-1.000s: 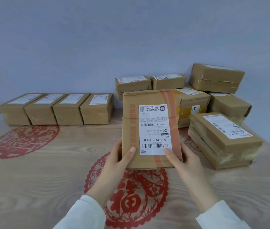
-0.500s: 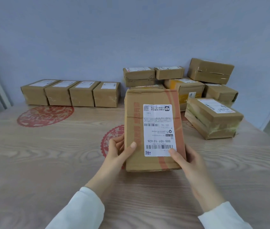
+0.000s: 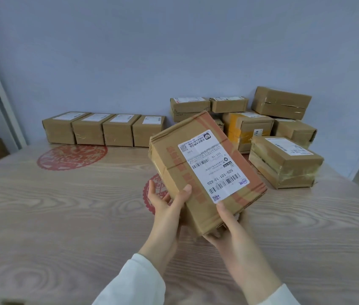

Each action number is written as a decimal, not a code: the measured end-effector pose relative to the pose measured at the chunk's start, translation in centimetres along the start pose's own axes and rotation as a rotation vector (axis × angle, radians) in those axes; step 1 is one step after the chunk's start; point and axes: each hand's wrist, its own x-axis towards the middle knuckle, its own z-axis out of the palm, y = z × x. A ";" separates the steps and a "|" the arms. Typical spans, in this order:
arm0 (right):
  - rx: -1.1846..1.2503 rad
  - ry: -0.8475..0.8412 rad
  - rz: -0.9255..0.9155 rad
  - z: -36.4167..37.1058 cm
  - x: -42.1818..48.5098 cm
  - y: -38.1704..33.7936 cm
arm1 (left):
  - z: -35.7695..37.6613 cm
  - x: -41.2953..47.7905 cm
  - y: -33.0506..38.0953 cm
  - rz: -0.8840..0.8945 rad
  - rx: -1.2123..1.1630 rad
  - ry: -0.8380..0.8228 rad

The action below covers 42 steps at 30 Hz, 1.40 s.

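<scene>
Four boxes [image 3: 117,130] lined up by the wall [image 3: 174,51] so far, pile [image 3: 246,128] on the right not done yet. The left hand [image 3: 165,208] and right hand [image 3: 227,227] both grip a tilted box [image 3: 205,170] above the tabletop [image 3: 64,216].

Before me: row of four labelled boxes [image 3: 103,131] against the wall [image 3: 174,51]; stacked parcels [image 3: 284,160] to my right; red medallion [image 3: 72,156] on the table [image 3: 64,216].

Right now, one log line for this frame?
left hand: grips parcel, left edge | right hand: grips parcel, near corner | parcel: held above table, tilted, label up | four boxes: row at back left
</scene>
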 end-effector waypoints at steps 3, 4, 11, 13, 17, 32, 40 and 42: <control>0.006 0.044 -0.033 -0.7 0.1 -1.1 | -1.3 0.3 0.2 -0.017 0.029 -0.053; -0.017 0.051 -0.030 -1.2 0.2 -1.6 | -1.6 0.6 1.0 -0.002 0.049 -0.051; -0.138 0.099 0.065 -4.1 0.7 -5.8 | -5.2 2.9 6.9 0.045 0.364 -0.112; -0.178 0.079 0.091 -4.2 0.7 -6.6 | -5.8 3.2 6.8 -0.020 0.458 -0.228; -0.294 0.034 0.122 -4.2 1.5 -7.3 | -5.7 3.1 6.1 -0.063 0.551 -0.426; -0.099 0.043 -0.017 1.1 0.3 1.1 | -1.0 0.5 0.1 -0.001 -0.106 0.006; -0.171 0.065 -0.061 -0.8 1.2 -1.3 | -2.4 -0.3 2.5 0.026 0.193 -0.024; -0.255 0.024 -0.052 -1.6 1.3 -2.6 | -3.4 0.2 3.7 0.000 0.364 -0.177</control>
